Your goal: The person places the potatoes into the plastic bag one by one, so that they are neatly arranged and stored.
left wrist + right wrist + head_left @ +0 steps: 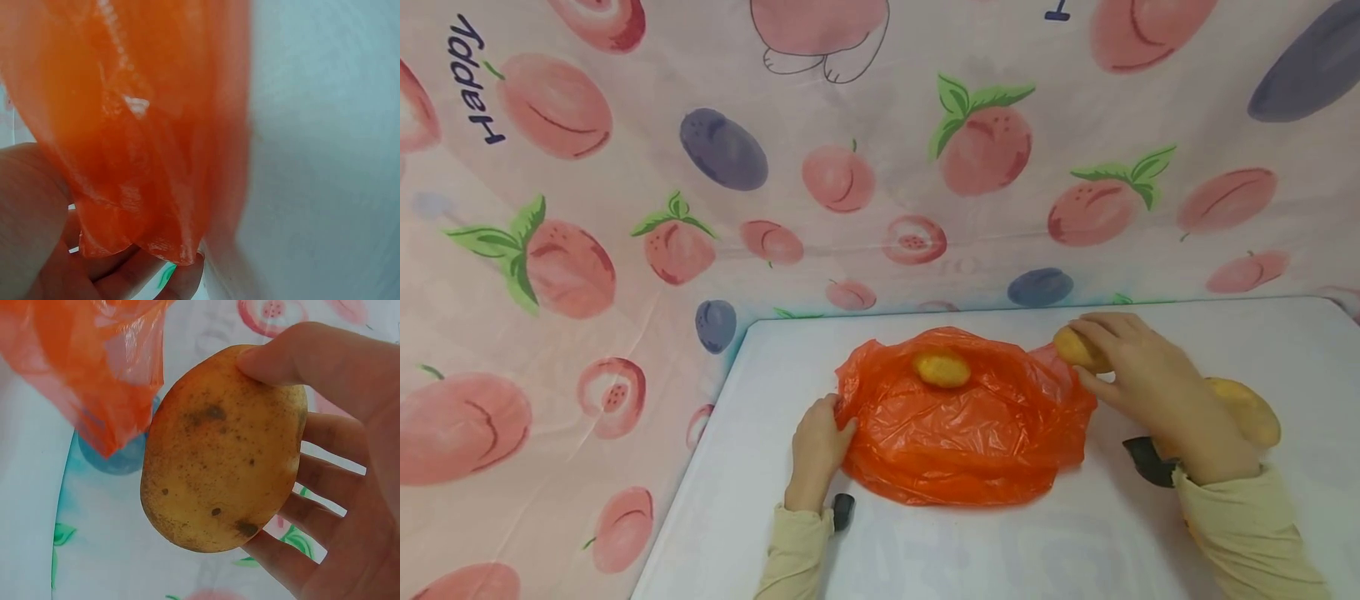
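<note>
An orange plastic bag (pixel 955 433) lies spread on the white table, its mouth facing up, with one potato (pixel 942 367) resting inside near the far rim. My left hand (pixel 820 446) pinches the bag's left edge; in the left wrist view its thumb and fingers (pixel 134 275) are around the crumpled plastic. With the fingers and thumb of my right hand (pixel 1138 367) I hold a second potato (pixel 225 450), yellow-brown with dark spots, right at the bag's right rim. The palm side of that hand shows in the right wrist view.
More potatoes (pixel 1243 412) lie on the right of the table, partly hidden behind my right forearm. Dark wrist devices (pixel 842 511) sit at both sleeves. A fruit-print cloth (pixel 850 108) hangs behind the white table (pixel 970 554) and along its left side.
</note>
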A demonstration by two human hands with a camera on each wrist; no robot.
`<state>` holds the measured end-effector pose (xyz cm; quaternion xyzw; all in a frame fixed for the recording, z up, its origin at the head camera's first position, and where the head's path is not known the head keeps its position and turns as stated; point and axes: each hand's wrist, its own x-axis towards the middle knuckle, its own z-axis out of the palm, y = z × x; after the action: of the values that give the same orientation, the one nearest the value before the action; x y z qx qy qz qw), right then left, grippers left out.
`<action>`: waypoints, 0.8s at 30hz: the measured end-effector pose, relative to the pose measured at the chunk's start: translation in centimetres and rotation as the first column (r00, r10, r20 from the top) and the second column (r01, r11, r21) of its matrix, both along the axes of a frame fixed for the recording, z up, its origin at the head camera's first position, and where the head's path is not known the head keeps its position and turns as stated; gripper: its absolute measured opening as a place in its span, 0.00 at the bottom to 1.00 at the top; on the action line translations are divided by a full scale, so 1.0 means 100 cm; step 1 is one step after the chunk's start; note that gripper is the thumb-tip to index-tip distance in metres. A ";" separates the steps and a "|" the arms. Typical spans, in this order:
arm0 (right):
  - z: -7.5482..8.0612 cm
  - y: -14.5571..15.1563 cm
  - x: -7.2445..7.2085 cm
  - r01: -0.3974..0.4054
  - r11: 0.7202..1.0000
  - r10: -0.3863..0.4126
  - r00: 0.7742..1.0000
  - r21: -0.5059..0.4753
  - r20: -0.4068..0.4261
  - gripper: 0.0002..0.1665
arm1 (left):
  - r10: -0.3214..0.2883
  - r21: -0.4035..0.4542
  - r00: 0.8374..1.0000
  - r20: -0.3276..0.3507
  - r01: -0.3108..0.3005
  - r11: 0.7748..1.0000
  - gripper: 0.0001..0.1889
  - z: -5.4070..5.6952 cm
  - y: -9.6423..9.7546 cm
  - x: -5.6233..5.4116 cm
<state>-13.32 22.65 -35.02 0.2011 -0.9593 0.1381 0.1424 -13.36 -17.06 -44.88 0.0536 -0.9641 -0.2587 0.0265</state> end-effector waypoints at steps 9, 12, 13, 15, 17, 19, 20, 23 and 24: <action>0.001 -0.014 0.001 -0.031 0.999 0.031 0.999 -0.028 -0.007 0.35 | 0.001 0.007 1.000 0.008 -0.001 1.000 0.25 -0.001 0.000 0.000; 0.001 -0.018 0.001 -0.040 0.999 0.040 0.999 -0.034 -0.003 0.35 | 0.001 0.009 1.000 0.008 -0.002 1.000 0.25 -0.002 0.000 0.000; 0.001 -0.020 0.002 -0.043 0.998 0.043 0.999 -0.038 0.000 0.35 | 0.001 0.008 1.000 0.008 -0.001 1.000 0.25 -0.002 0.000 -0.001; 0.000 -0.022 0.002 -0.049 0.998 0.049 0.999 -0.045 -0.002 0.35 | 0.003 0.004 1.000 0.006 -0.003 1.000 0.24 -0.002 0.000 -0.001; -0.001 -0.025 0.001 -0.057 0.997 0.057 0.998 -0.055 -0.003 0.34 | 0.002 0.002 1.000 0.004 -0.002 1.000 0.24 -0.002 0.000 -0.001; -0.003 -0.028 0.001 -0.064 0.996 0.064 0.998 -0.062 -0.002 0.33 | 0.001 0.003 1.000 0.001 -0.001 1.000 0.24 -0.002 0.000 -0.002; -0.003 -0.029 0.000 -0.068 0.996 0.068 0.998 -0.066 0.000 0.33 | -0.002 0.000 1.000 -0.001 0.002 1.000 0.24 -0.002 0.000 -0.002; -0.004 -0.033 -0.001 -0.076 0.995 0.077 0.997 -0.070 0.016 0.33 | -0.004 -0.004 1.000 -0.005 0.004 1.000 0.24 -0.002 0.000 -0.002; -0.005 -0.035 -0.001 -0.079 0.994 0.081 0.997 -0.074 0.020 0.32 | -0.004 -0.006 1.000 -0.004 0.004 1.000 0.24 -0.002 0.000 -0.002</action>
<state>-13.42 19.17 -35.49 0.2326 -0.9463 0.1808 0.1330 -13.53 -17.04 -45.05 0.0513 -0.9649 -0.2561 0.0283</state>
